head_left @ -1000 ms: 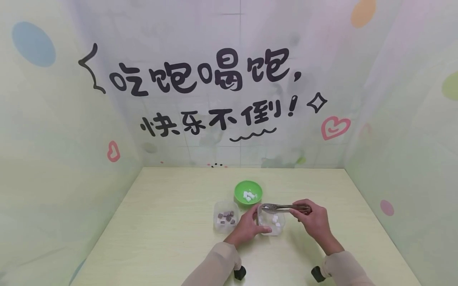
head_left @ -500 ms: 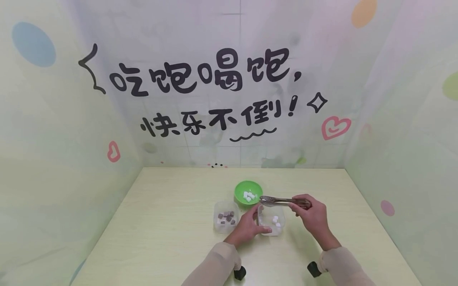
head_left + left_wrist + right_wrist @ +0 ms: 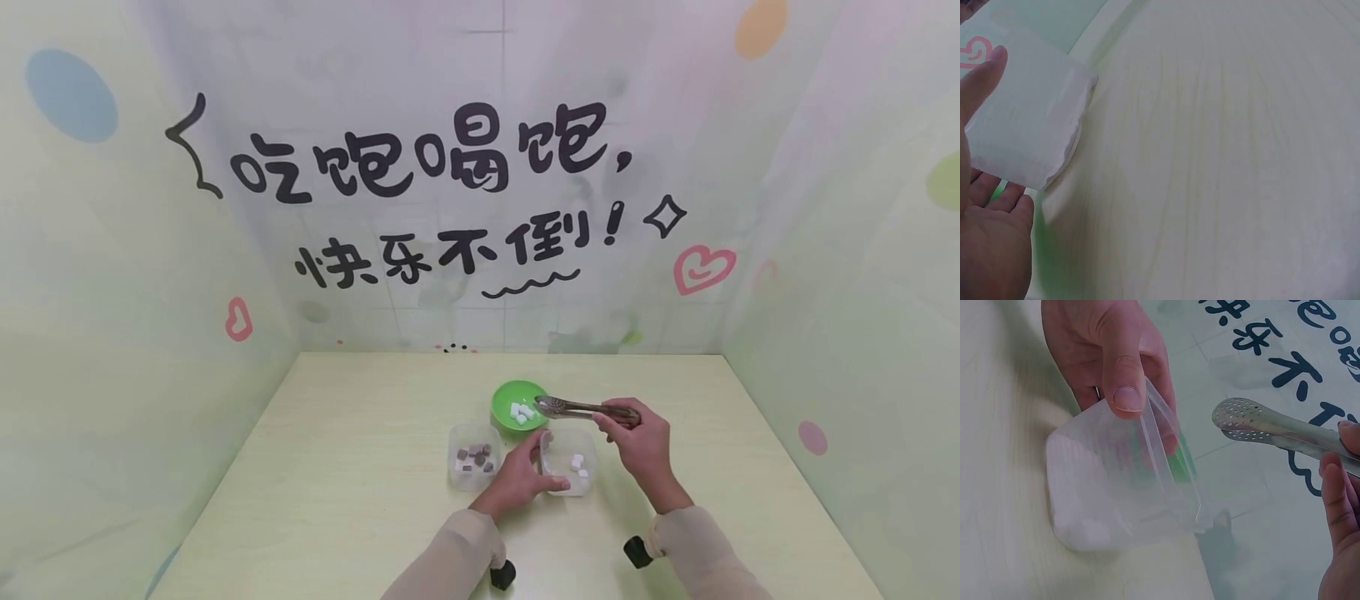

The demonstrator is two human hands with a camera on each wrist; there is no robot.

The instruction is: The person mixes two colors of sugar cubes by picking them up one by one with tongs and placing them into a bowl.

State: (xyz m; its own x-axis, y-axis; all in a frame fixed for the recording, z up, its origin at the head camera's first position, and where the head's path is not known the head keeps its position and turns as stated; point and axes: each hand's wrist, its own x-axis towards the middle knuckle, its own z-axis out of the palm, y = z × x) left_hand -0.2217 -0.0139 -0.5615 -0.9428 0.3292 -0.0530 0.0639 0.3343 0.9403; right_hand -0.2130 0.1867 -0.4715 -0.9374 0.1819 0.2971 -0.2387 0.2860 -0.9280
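Observation:
My left hand (image 3: 517,479) grips a clear plastic container (image 3: 568,483) by its left side, thumb at the front and fingers behind. A few white cubes (image 3: 577,461) lie inside it. In my right hand (image 3: 645,446) is a pair of metal tongs (image 3: 581,409), held above the table with perforated tips over the right rim of the green bowl (image 3: 498,417). The tongs' tips (image 3: 1238,415) lie close together in the right wrist view; whether they hold a cube I cannot tell. Several white cubes (image 3: 521,412) sit in the bowl.
A second clear plastic container (image 3: 453,479) with several brownish cubes (image 3: 480,457) stands left of my left hand. The pale wooden table (image 3: 337,450) ends at printed cloth walls (image 3: 390,325) at the back and both sides.
My right hand has lifted the tongs from over the clear container and carried them back and left to the bowl's rim. My left hand has stayed on the container.

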